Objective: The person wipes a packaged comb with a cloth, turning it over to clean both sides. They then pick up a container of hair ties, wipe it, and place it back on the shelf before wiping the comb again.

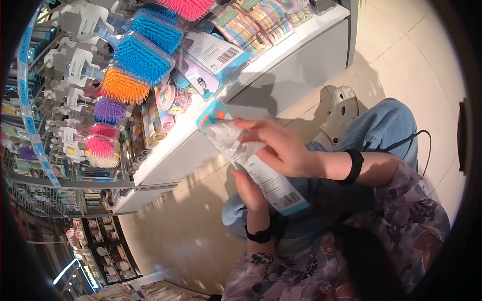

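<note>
A flat retail packet (268, 183) with a white printed back, a barcode and blue ends lies tilted across my hands, in front of the low display base. My left hand (251, 193) grips its lower left edge, the fingers partly hidden behind it. From the other side my right hand (283, 150) reaches over the packet, its bent fingers on the crinkled, clear plastic part near the top. The packet's top end overlaps the shelf edge in this view. Each wrist wears a dark band.
Blue hairbrushes (145, 57), an orange brush (124, 85) and other brushes hang from hooks at the left. Another barcoded packet (213, 52) and packs of hair ties (253, 25) lie on the white shelf (241, 80). Bent knees in jeans (384, 128) and a pale shoe (341, 108) are close by.
</note>
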Demonstrator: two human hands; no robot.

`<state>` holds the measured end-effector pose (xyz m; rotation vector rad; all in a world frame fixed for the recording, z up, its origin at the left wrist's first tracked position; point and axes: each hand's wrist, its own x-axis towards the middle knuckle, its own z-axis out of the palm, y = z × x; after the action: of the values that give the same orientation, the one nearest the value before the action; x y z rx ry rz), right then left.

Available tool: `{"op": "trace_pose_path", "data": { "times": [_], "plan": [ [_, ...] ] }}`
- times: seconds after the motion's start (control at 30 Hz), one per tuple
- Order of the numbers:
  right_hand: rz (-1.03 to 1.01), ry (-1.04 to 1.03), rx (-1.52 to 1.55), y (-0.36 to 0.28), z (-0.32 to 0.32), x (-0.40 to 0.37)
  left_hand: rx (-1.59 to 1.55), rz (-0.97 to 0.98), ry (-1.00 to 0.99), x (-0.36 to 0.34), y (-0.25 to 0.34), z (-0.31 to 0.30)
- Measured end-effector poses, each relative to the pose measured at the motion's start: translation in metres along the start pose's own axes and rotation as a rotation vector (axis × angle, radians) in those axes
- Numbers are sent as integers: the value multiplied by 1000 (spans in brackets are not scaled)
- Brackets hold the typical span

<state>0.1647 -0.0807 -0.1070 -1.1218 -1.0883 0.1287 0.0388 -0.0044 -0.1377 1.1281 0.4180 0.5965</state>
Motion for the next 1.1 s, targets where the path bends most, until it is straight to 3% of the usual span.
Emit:
{"op": "trace_pose_path", "data": {
  "times": [0.07, 0.17, 0.2, 0.23, 0.27, 0.3, 0.33, 0.37, 0.4, 0.47, 0.5, 0.67, 0.73, 0.8, 0.93, 0.97, 1.03, 1.1],
  "plan": [
    [11, -30, 4, 0, 4, -4, -108, -42, 220, 3, 5, 12],
    [-19, -213, 40, -3, 6, -10, 95, 38, 175, -1, -16, -12],
    [-88, -306, 54, -4, 10, -14, 287, 0, 16, 2, -7, -12],
    [-158, -399, 67, -3, 14, -17, 287, 0, 16, 2, -4, -8],
    [-305, -412, -124, -2, 17, -19, 145, -72, -10, 3, -1, -4],
    [-306, -411, -125, -3, 22, -21, 3, -143, -35, 3, 1, -3],
    [-157, -441, 9, -5, 29, -23, 72, -102, -204, 16, -19, -39],
    [-9, -468, 142, -5, 33, -24, 72, -102, -206, 15, -16, -29],
    [-10, -468, 141, -3, 34, -24, -144, -124, -226, 13, -11, -13],
    [-131, -486, 56, 4, 36, -24, -523, -123, -300, 13, -15, -13],
    [-191, -493, 11, 7, 36, -24, -523, -124, -303, 14, -14, -11],
    [-417, -523, -145, 15, 32, -21, -441, 46, 223, 21, -4, -1],
    [-465, -534, -159, 15, 33, -22, -426, 46, 260, 22, 2, 7],
    [-426, -420, -197, 13, 34, -25, -410, 43, 294, 21, 5, 14],
    [-396, -369, -257, 14, 30, -20, -295, 214, -96, 12, 0, 21],
    [-331, -261, -306, 13, 32, -19, -265, 259, -192, 11, 0, 22],
    [-264, -156, -354, 9, 28, -13, -372, 219, -218, 6, 1, 18],
    [-247, -37, -396, 7, 16, -4, -1189, 32, -182, -5, -3, 3]
  ]
}}
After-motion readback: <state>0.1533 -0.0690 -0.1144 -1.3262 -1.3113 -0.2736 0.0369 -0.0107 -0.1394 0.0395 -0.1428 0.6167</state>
